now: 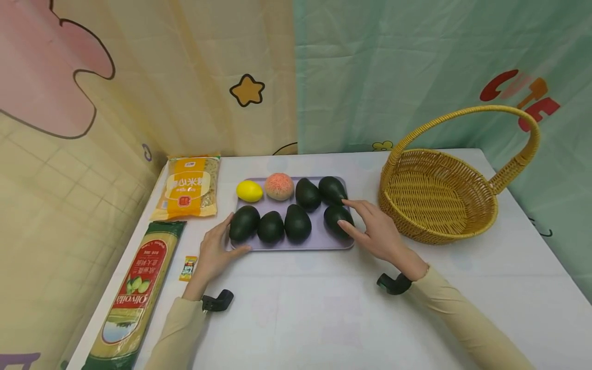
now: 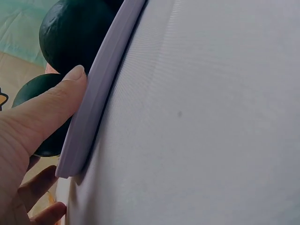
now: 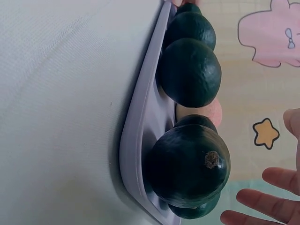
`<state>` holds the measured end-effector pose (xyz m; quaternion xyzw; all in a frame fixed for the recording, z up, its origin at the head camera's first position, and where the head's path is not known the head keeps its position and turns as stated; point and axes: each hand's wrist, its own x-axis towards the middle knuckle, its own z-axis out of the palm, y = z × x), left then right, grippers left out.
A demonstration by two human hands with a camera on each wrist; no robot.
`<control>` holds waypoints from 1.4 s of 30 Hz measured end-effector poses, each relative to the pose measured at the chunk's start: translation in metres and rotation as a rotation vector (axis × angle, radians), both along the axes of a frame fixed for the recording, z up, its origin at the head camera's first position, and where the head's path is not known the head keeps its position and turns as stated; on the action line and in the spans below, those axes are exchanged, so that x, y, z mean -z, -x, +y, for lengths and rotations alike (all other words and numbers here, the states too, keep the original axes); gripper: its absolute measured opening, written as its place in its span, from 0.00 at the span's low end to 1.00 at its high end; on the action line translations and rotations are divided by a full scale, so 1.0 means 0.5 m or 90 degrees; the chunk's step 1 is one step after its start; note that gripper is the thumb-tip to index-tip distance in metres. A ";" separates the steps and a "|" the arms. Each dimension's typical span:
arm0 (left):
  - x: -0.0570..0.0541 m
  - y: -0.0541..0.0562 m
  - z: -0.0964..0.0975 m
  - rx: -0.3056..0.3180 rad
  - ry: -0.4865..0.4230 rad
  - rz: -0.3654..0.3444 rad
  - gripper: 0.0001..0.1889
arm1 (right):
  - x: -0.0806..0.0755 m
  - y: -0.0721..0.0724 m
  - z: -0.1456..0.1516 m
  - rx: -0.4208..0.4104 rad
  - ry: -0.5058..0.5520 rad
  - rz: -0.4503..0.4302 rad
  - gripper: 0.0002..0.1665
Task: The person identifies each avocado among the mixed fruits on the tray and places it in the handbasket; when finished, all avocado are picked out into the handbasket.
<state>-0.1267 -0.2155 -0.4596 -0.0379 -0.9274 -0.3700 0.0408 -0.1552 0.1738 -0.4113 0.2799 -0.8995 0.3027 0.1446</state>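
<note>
1. Fabric backdrop, yellow and green with printed figures (image 1: 388,67): spans the upper part of the frame and its sides.
2. White-covered table (image 1: 300,308): fills the lower centre.
3. Round golden-brown wicker basket with a tall arched handle (image 1: 411,226): right of the frame.
4. Long flat package with green ends and a red label (image 1: 139,277): lower left, set aslant; lettering inverted.
5. Shallow rectangular lilac tray (image 1: 317,235): centre of the frame, laden with fruit.
6. Orange-and-clear plastic bag of pale grains (image 1: 188,187): left of centre, above the long package.
7. Left hand (image 1: 216,252): at the tray's lower-left corner — thumb spread from the fingers, its tip touching the near rim.
8. Right hand (image 1: 380,232): at the tray's right end, thumb and fingers wide apart, holding nothing; in the right wrist view the visible fingers stand clear of the nearest avocado.
9. Six dark green, smooth pear-shaped avocados (image 1: 298,224): on the tray — four in the near row, with a gap before the rightmost, and two at the upper right.
10. Round mottled pink peach (image 1: 279,186): far side of the tray, left of the two rear avocados.
11. Oval bright yellow lemon (image 1: 249,191): upper-left corner of the tray, beside the peach.
12. Small yellow-and-green printed sachet (image 1: 187,269): just left of the left hand.
</note>
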 end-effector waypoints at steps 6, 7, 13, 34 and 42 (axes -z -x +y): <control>0.006 0.002 0.000 -0.009 0.016 -0.026 0.49 | 0.005 0.003 -0.001 0.020 -0.009 -0.049 0.32; 0.006 0.002 0.000 -0.012 0.016 -0.036 0.49 | 0.006 0.004 -0.001 0.024 -0.011 -0.056 0.33; 0.002 0.000 0.001 -0.024 0.006 -0.074 0.49 | 0.010 0.011 -0.006 0.034 -0.005 -0.078 0.33; -0.004 0.000 0.003 -0.041 -0.008 -0.111 0.51 | 0.021 0.025 -0.039 0.101 0.003 -0.167 0.44; -0.004 0.001 0.003 -0.041 -0.005 -0.101 0.50 | 0.026 0.026 -0.041 0.105 -0.006 -0.190 0.44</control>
